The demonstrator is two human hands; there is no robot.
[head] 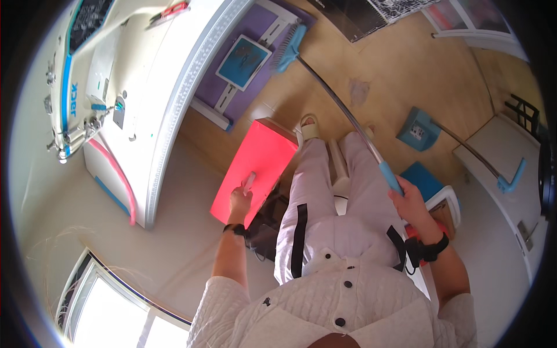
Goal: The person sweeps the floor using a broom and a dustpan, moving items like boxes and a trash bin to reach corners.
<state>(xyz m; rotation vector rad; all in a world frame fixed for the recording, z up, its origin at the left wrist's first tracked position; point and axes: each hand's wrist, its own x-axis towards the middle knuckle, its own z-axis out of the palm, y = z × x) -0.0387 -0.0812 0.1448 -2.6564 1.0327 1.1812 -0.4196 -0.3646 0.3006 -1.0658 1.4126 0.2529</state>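
Note:
My right hand grips the blue handle end of a broom. The broom has a metal pole, and its blue bristled head rests at the edge of a purple base, beside a sewing machine pedal. My left hand is closed on a small pinkish object over the top of a red box; whether that object is the box's handle or a separate thing, I cannot tell. A long-handled blue dustpan stands on the floor to the right.
At the left is a sewing machine on a white table with a ruler-marked edge and red snips. A white cabinet stands right, near a blue and white bin. Black boxes lie at the top.

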